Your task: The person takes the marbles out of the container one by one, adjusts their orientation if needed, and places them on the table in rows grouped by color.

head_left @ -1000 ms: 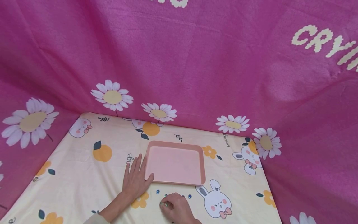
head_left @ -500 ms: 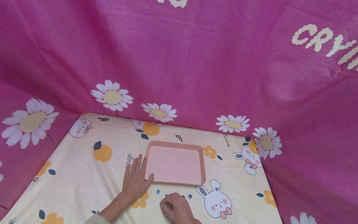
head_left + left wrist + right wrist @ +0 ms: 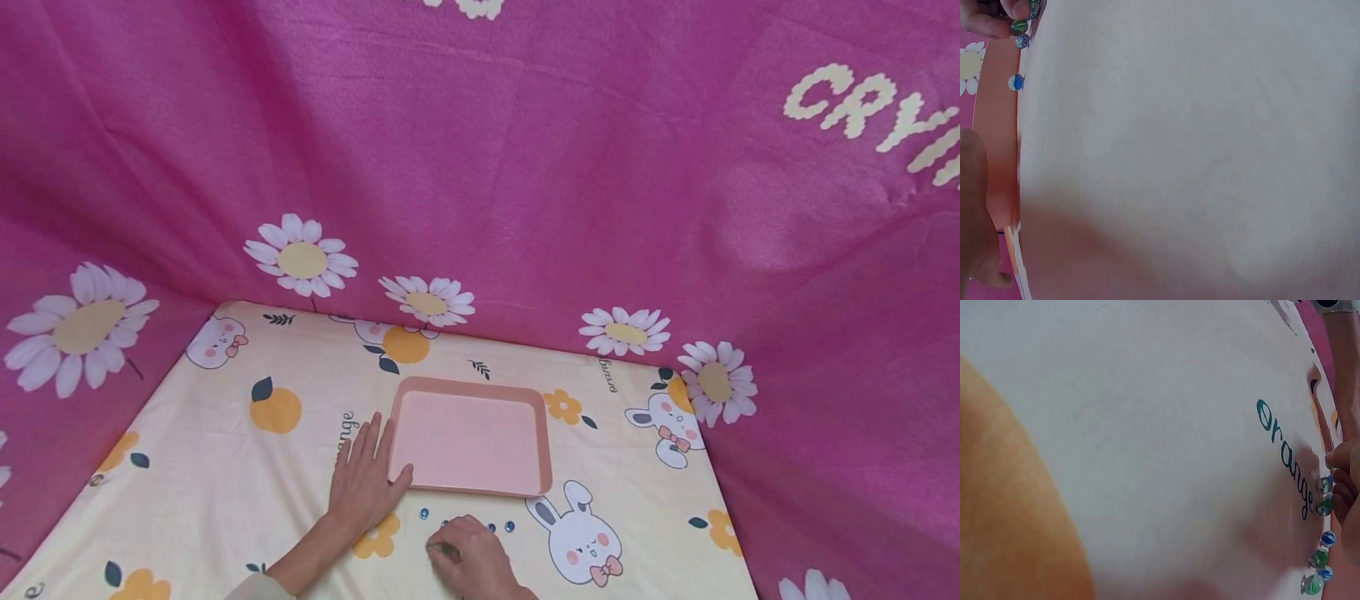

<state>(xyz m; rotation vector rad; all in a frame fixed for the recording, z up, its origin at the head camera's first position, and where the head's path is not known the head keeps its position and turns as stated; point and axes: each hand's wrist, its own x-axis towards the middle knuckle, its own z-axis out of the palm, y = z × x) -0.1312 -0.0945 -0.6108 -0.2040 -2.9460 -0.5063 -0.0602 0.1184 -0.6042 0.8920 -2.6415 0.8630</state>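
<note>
My left hand (image 3: 365,485) lies with straight, spread fingers on the cloth at the left side of a shallow pink tray (image 3: 468,442), its thumb by the near left corner. My right hand (image 3: 474,557) is in front of the tray with curled fingers, thumb and forefinger pinching a green-swirled glass marble (image 3: 1019,27). Blue-swirled marbles (image 3: 423,513) lie on the cloth between that hand and the tray, some partly hidden by the knuckles. In the right wrist view, several green (image 3: 1318,559) and blue marbles (image 3: 1328,538) sit close to my right fingers.
A cream cloth (image 3: 300,475) printed with rabbits, oranges and flowers covers the table. Pink-purple fabric (image 3: 487,183) with daisies hangs behind it and on both sides. A dark-faced band (image 3: 1335,305) circles the other wrist in the right wrist view.
The right fingers have turned slightly, and the green marble between them shows less in the head view. The left hand and the tray stay in place.
</note>
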